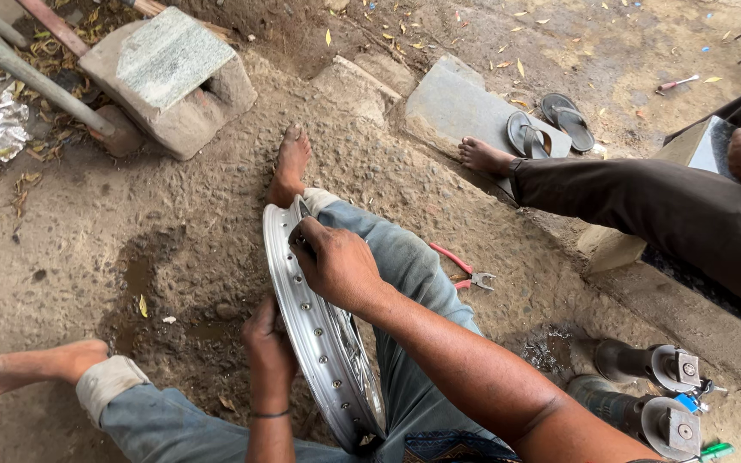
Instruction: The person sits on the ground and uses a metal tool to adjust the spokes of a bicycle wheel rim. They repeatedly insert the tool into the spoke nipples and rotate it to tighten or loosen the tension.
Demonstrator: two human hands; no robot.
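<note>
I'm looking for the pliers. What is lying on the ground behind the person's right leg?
Red-handled pliers lie on the dirt just beyond the jeans leg; the leg covers part of the handles.

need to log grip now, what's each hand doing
left hand: closed on the wheel rim, lower part
right hand: closed over the rim's upper edge

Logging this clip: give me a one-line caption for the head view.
Seated on dirt ground, a person steadies a wheel rim with the left hand and works its top with the right hand; pliers lie nearby.
</note>
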